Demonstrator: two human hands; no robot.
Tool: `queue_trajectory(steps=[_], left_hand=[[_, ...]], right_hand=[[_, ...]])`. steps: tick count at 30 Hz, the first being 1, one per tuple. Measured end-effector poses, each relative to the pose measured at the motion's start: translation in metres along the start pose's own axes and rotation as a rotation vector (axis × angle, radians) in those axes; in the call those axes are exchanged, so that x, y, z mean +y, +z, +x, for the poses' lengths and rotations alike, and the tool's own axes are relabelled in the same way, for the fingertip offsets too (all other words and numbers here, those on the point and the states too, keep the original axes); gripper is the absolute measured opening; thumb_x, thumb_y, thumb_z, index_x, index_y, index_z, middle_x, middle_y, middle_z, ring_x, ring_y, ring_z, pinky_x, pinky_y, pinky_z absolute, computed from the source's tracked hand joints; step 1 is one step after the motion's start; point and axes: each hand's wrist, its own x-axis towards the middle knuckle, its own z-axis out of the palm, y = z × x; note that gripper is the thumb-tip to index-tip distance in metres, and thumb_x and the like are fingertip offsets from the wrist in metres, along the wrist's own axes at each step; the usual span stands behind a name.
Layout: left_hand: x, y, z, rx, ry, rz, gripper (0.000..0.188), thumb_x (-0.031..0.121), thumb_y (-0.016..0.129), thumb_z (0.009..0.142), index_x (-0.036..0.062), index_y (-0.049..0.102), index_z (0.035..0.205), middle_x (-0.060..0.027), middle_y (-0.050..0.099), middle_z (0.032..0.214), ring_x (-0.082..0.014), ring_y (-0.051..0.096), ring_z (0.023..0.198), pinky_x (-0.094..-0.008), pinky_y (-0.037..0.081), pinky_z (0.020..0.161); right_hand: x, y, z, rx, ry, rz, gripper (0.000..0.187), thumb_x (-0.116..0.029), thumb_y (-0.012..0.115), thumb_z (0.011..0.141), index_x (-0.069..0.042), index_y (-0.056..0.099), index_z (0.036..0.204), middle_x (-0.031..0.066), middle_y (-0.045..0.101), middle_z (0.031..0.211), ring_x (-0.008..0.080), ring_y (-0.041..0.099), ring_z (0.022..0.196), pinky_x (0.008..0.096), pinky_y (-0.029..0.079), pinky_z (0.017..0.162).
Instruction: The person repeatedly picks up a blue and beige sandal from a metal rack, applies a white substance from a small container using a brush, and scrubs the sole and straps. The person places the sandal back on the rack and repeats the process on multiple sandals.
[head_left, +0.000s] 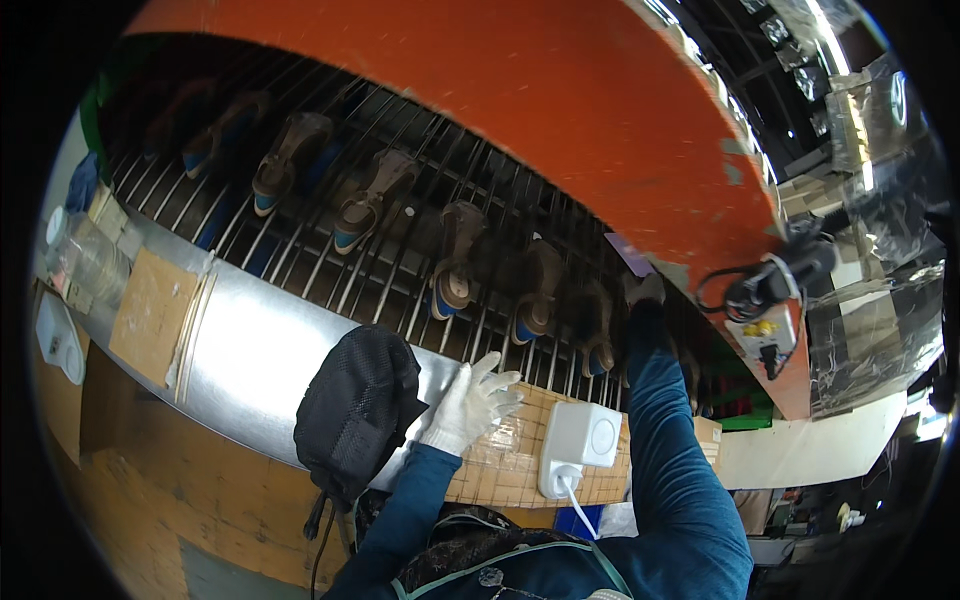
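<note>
My left hand [470, 405], in a white glove, hovers at the front edge of the metal-rod rack with its fingers spread and nothing in them. Stretched far forward under the orange hood [560, 120], my gloved right hand [646, 290] is beside a purple sheet [628, 254]. Its fingers are dim and partly hidden, so I cannot tell whether it touches the sheet or holds anything. On the rods [305, 265] several brown shoes with blue-and-white soles lie in a row; one shoe [452, 270] lies beyond my left hand, another [597, 335] nearer my right forearm.
A black mesh-covered object [360, 415] stands left of my left hand. To its right is a white device [582, 435] with a cable, on taped cardboard [490, 470]. A metal ledge [250, 345] borders the rack. Coiled black cable [760, 290] hangs by a socket box at the hood's right end.
</note>
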Motion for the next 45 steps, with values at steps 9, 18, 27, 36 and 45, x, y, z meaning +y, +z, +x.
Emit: queue_trajectory(steps=[9,18,27,36,45], left_hand=[[-0.006,-0.010,0.001,-0.050,0.109,0.051,0.059,0.054,0.040,0.104,0.0132,0.043,0.147,-0.0232,0.057,0.135,-0.0395,0.060,0.118,-0.0543,0.047,0.103],[-0.005,-0.014,0.000,-0.097,0.138,0.096,0.061,0.051,0.044,0.103,0.0128,0.037,0.151,-0.0219,0.056,0.137,-0.0391,0.057,0.123,-0.0535,0.045,0.105],[-0.005,-0.014,0.000,-0.072,0.112,0.074,0.064,0.050,0.049,0.102,0.0116,0.035,0.151,-0.0202,0.056,0.137,-0.0363,0.057,0.122,-0.0513,0.045,0.106],[-0.001,-0.008,-0.002,-0.026,0.110,0.088,0.074,0.049,0.053,0.100,0.0067,0.027,0.154,-0.0211,0.052,0.138,-0.0334,0.057,0.120,-0.0497,0.044,0.108],[-0.004,-0.015,0.002,-0.034,0.124,0.113,0.063,0.049,0.046,0.104,0.0098,0.034,0.151,-0.0211,0.055,0.136,-0.0348,0.060,0.117,-0.0495,0.048,0.105]], right_hand=[[-0.035,0.010,0.032,-0.035,0.174,-0.020,0.061,-0.050,0.073,0.082,0.005,0.070,0.108,0.0264,0.070,0.108,0.0399,0.068,0.104,0.0455,0.054,0.087],[-0.014,0.061,0.068,0.061,0.158,-0.122,0.066,-0.053,0.074,0.081,0.006,0.069,0.109,0.0264,0.071,0.104,0.0406,0.069,0.102,0.0467,0.055,0.086],[-0.023,0.061,0.084,-0.060,0.272,-0.117,0.066,-0.053,0.069,0.085,0.005,0.065,0.115,0.0260,0.069,0.109,0.0391,0.067,0.107,0.0460,0.055,0.088],[-0.039,0.047,0.106,-0.095,0.161,0.355,0.055,-0.044,0.058,0.093,0.001,0.056,0.126,0.0209,0.066,0.114,0.0341,0.066,0.105,0.0422,0.056,0.086],[-0.049,-0.004,0.002,-0.728,0.291,1.307,0.046,-0.035,0.047,0.102,-0.003,0.046,0.136,0.0158,0.062,0.119,0.0290,0.066,0.102,0.0383,0.057,0.083]])
